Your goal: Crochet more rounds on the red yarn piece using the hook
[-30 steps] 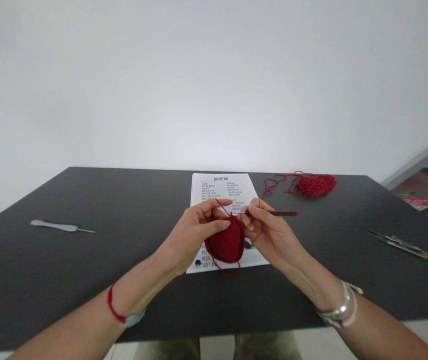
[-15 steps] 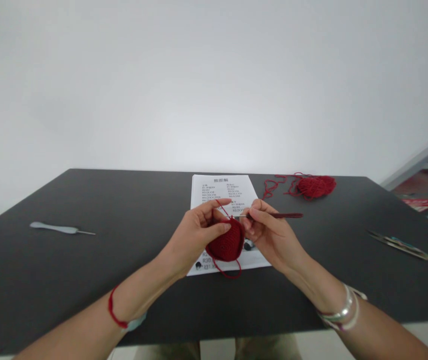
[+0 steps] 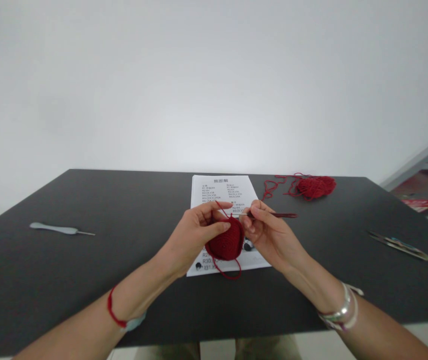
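Note:
A round red crocheted piece (image 3: 226, 242) hangs over the printed sheets, pinched at its upper edge by my left hand (image 3: 198, 227). A strand of red yarn runs up over my left index finger, and a loop of yarn dangles below the piece. My right hand (image 3: 272, 235) grips a crochet hook (image 3: 286, 215) with a dark red handle, held nearly level. The hook's metal shaft points left and meets the top edge of the piece; its tip is too small to make out.
White printed sheets (image 3: 219, 191) lie under the hands on the dark table (image 3: 131, 200). A red yarn ball (image 3: 316, 187) sits at the back right, its strand trailing left. A grey-handled hook (image 3: 60, 229) lies at left, metal thread snips (image 3: 399, 245) at right.
The hook in my right hand has shifted slightly to the left. The red piece has moved very slightly, still pinched in my left hand.

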Motion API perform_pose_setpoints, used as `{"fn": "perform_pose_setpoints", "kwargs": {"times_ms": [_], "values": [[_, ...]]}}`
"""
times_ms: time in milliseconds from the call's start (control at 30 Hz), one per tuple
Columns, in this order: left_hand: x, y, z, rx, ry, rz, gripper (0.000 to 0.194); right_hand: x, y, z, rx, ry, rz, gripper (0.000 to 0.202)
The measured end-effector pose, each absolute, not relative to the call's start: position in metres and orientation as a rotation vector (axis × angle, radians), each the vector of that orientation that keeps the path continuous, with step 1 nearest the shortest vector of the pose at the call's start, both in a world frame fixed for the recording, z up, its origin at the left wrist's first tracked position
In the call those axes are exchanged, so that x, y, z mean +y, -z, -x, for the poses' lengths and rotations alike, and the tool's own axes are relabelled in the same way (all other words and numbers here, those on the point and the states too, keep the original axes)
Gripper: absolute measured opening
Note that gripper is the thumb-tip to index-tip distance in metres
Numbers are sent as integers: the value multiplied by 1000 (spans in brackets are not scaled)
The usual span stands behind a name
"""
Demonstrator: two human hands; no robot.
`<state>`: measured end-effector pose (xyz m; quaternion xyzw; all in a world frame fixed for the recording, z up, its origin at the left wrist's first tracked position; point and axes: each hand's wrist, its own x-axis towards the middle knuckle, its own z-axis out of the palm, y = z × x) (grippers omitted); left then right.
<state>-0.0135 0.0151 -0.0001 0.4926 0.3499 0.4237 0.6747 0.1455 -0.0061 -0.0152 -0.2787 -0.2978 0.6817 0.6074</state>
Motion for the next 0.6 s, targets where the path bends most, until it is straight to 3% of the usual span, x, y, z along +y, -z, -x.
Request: {"fn": "perform_pose_setpoints", "kwargs": {"times_ms": [267,600], "values": [[14,-4,13,775,-919,-1111,62,-9,17,-146,-789,-1497,694,17],[15,-5,17,821,-913,-1196,41,-6,19,-161,-1212,-1256,713,18]]}}
